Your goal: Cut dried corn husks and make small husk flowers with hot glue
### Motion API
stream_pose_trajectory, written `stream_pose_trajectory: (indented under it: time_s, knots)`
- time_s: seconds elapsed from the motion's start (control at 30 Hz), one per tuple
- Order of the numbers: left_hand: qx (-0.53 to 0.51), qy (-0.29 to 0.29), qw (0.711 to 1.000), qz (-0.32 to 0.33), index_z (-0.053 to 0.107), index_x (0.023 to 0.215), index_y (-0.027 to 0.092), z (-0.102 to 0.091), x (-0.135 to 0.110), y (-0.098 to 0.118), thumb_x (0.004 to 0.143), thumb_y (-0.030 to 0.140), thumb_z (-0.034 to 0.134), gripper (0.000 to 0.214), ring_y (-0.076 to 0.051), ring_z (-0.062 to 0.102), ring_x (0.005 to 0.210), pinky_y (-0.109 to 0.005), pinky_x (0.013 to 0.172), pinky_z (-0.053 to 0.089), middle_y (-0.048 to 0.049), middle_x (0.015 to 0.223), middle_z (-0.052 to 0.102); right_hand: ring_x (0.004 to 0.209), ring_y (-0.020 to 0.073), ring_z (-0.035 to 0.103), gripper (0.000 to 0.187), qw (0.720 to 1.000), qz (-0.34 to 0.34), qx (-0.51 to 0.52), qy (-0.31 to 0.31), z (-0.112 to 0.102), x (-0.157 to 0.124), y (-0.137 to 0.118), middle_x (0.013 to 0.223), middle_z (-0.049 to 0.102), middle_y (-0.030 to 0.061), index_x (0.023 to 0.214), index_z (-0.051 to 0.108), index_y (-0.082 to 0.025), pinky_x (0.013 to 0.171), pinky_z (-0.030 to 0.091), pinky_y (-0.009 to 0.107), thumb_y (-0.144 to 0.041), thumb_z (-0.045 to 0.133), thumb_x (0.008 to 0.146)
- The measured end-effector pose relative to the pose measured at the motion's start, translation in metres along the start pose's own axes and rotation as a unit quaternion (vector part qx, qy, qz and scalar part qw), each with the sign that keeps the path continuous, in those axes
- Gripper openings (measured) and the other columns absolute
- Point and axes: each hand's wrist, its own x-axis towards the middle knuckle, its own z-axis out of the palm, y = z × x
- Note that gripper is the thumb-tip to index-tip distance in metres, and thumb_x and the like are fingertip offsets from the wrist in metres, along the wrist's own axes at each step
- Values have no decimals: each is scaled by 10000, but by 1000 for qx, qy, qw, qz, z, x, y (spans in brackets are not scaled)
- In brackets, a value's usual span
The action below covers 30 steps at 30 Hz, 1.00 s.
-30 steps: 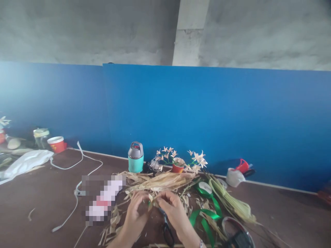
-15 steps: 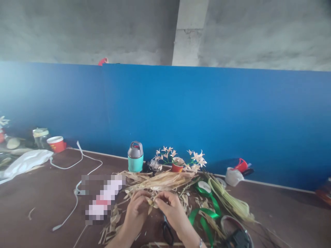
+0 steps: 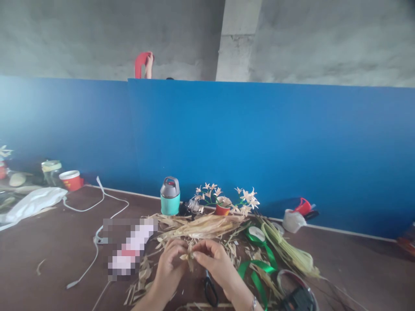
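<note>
Between my two hands is a small pale flower [image 3: 188,258] with pointed petals, made of what looks like dried husk. My left hand [image 3: 171,261] is closed, its fingertips pinching the flower from the left side. From the right, my right hand [image 3: 214,262] grips it between thumb and index finger. Black-handled scissors [image 3: 210,291] lie on the brown table just below my right hand. Dried husks [image 3: 204,226] are piled beyond my fingers, with scraps scattered around. The flower's underside is hidden by my fingers.
Behind the husks stand a teal flask [image 3: 170,198] and a red pot [image 3: 222,207] with husk flowers. Green ribbon [image 3: 257,265] and a bundle of green stalks [image 3: 288,250] lie right. A white cable [image 3: 94,255] runs left. A blue partition [image 3: 227,138] closes the back.
The flower has turned between my fingers, so its spread petals now show. Beyond the partition, a person's hand with a red thing has risen higher into view.
</note>
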Motion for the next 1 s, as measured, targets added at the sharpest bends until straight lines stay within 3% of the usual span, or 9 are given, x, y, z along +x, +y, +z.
stream_pose_trajectory:
  time_s: [0.23, 0.77, 0.9, 1.0]
  knots:
    - [12, 2, 1000, 6, 539, 568, 199, 0, -1, 2, 698, 198, 616, 151, -204, 558, 735, -312, 674, 452, -35, 707, 617, 526, 98, 440, 78, 1000, 0, -15, 10, 2, 1, 0, 537, 544, -34, 646, 633, -146, 530, 334, 209, -224, 621, 642]
    - [5, 0, 999, 38, 506, 534, 199, 1, -1, 2, 734, 287, 617, 245, -171, 532, 632, -277, 609, 451, -8, 591, 571, 519, 90, 407, 56, 1000, 7, 2, -13, 1, -3, -9, 548, 526, -40, 648, 621, -150, 514, 311, 202, -204, 605, 648]
    - [12, 21, 1000, 14, 499, 567, 201, 0, -2, 0, 742, 337, 608, 247, -177, 539, 656, -278, 629, 452, -12, 631, 577, 565, 101, 431, 114, 1000, 3, 27, -7, 1, -3, -8, 613, 549, -22, 735, 625, -145, 543, 332, 207, -237, 592, 677]
    - [20, 41, 999, -19, 538, 617, 201, -2, -1, 1, 802, 394, 521, 268, -190, 560, 680, -291, 656, 458, -24, 667, 603, 526, 88, 379, 69, 1000, 11, 9, -1, 2, -3, -9, 543, 468, -49, 644, 558, -157, 506, 289, 203, -221, 563, 668]
